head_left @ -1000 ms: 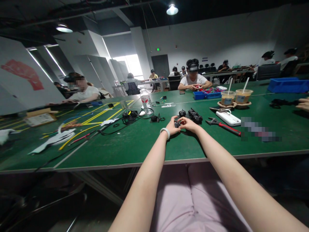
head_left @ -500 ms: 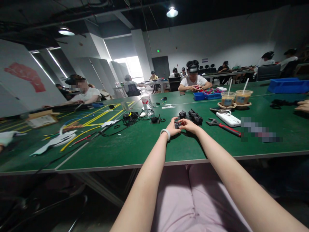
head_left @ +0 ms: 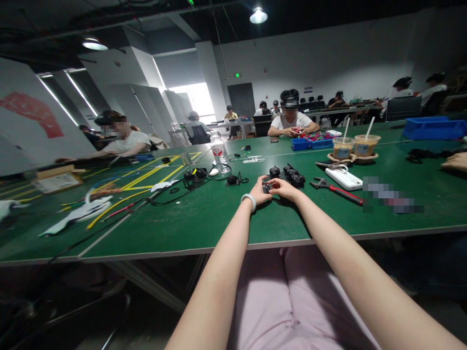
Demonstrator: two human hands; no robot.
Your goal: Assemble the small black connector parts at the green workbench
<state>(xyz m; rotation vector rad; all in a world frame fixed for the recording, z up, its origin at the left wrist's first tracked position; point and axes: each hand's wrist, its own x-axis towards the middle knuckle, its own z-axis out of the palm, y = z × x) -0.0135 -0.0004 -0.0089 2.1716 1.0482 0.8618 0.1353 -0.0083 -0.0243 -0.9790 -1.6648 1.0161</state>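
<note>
My left hand [head_left: 260, 192], with a pale bracelet at its wrist, and my right hand [head_left: 285, 189] meet over the green table [head_left: 204, 214]. Between them, both sets of fingers are closed on a small black part [head_left: 267, 187], partly covered by the fingers. Just beyond my right hand lie several black devices [head_left: 294, 176], with another black piece [head_left: 274, 171] beside them. A small black part with a ring [head_left: 232, 179] rests to the left of my hands.
Pliers with red handles [head_left: 339, 191], a white power bank [head_left: 344, 179] and two drink cups [head_left: 366, 145] stand to the right. A bottle [head_left: 219, 153], black cables [head_left: 164, 194] and a white glove [head_left: 78, 216] are leftward. Another person's hand [head_left: 455, 162] shows at the right edge.
The view has shifted slightly, so the table items sit a little further left. My hands keep nearly the same hold on the small black part.
</note>
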